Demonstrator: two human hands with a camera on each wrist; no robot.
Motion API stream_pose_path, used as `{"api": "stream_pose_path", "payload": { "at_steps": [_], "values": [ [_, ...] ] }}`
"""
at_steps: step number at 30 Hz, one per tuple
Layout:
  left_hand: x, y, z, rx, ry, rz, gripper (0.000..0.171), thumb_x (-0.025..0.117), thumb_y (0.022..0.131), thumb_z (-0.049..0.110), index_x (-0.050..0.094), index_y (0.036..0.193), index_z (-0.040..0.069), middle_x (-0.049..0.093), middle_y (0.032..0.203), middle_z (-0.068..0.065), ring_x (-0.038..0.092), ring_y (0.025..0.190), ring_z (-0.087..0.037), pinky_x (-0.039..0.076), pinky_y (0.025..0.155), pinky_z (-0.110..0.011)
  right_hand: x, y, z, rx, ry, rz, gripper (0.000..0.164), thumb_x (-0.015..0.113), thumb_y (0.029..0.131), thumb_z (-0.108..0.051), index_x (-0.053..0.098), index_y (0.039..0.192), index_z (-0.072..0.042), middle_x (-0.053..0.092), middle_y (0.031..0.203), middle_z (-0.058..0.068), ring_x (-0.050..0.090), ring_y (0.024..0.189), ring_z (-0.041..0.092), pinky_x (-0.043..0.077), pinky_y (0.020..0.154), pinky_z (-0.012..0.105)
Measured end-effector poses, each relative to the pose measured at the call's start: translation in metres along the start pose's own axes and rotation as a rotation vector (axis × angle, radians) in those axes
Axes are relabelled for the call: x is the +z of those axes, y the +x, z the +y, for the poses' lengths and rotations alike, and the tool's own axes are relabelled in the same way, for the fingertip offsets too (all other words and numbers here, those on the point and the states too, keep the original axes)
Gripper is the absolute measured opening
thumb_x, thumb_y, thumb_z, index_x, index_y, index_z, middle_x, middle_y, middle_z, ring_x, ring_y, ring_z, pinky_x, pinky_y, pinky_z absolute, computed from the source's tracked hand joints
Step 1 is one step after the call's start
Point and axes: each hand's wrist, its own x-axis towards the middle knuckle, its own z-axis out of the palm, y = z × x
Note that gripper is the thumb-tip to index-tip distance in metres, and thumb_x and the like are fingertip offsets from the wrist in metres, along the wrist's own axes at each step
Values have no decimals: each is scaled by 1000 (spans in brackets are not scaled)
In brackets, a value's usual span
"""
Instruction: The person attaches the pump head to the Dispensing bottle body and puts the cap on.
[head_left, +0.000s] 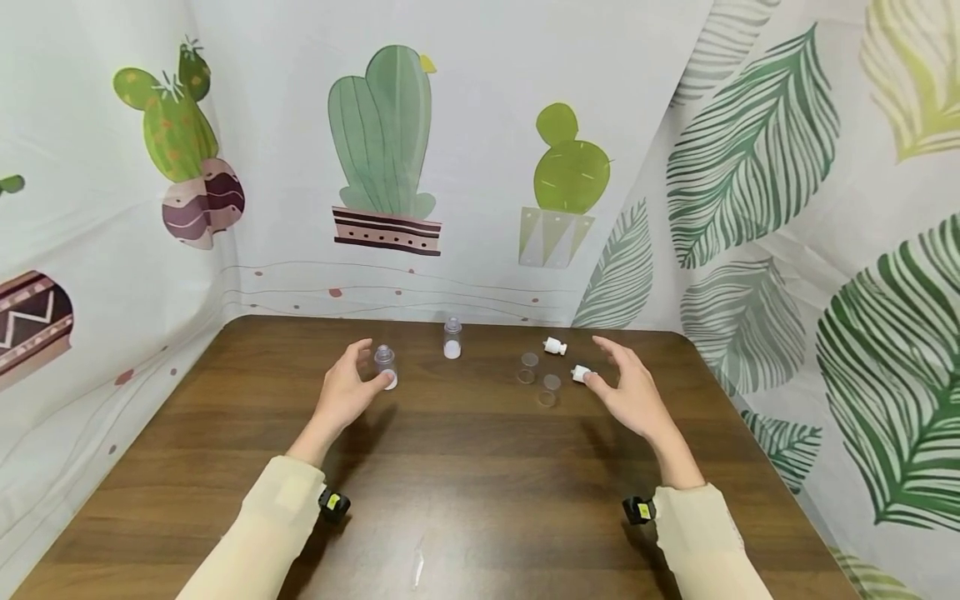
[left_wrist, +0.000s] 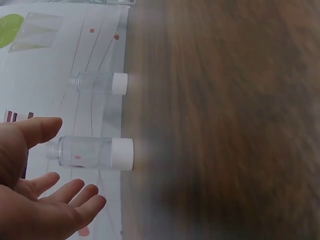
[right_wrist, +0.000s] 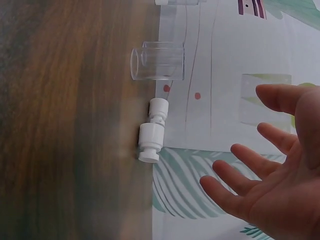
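Note:
My left hand (head_left: 350,385) is spread beside a small clear bottle (head_left: 385,360) with a white base, the thumb overlapping it in the head view. In the left wrist view the bottle (left_wrist: 87,152) stands beyond the thumb and fingers, which are not closed round it. A second such bottle (head_left: 452,339) stands upright farther back. With fingers apart, my right hand (head_left: 632,390) hovers by a white pump head (head_left: 580,374); whether the thumb touches it, I cannot tell. Another white pump head (head_left: 555,346) lies just behind. Both pump heads (right_wrist: 151,137) lie on their sides in the right wrist view.
Two clear cylindrical caps (head_left: 550,392) stand on the brown wooden table (head_left: 465,483), left of the pump heads. A printed cloth (head_left: 480,167) with cacti and leaves rises along the table's back and sides. Each wrist carries a small black camera (head_left: 334,504).

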Motion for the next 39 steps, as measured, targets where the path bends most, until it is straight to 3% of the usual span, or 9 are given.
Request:
{"api": "stream_pose_path", "payload": {
  "at_steps": [10,15,23,31,39],
  "values": [
    [9,7,-4,-98,-80,-39,68,74,98,21,41,156,5,57,152,-23,53,141,-40,44,112,-55,3,5,4,17,57,22,58,68,103,-14,48,156,-6,52,150,25,50,139,48,46,109,64],
    [12,9,-1,-114,-100,-49,66,75,97,20,44,153,4,59,148,-23,58,137,-39,49,108,-52,4,7,5,42,87,15,56,67,103,-13,48,156,-6,52,151,26,49,140,50,46,109,64],
    [16,10,-2,-141,-95,-52,63,75,96,19,47,151,3,60,144,-25,57,134,-40,46,110,-54,7,10,10,58,86,12,55,66,104,-13,48,155,-5,52,152,26,51,139,49,47,108,63],
    [19,13,-8,-137,-89,-54,54,73,97,17,53,144,1,64,139,-25,58,130,-41,48,105,-53,9,12,14,64,81,22,54,66,103,-14,50,154,-6,53,152,25,52,137,48,46,109,61],
    [24,11,-10,-75,-55,-27,37,74,99,17,63,132,4,72,128,-22,63,125,-40,50,100,-53,10,16,16,81,76,14,54,67,103,-12,50,154,-6,58,147,27,55,134,50,45,109,63]
  ]
}}
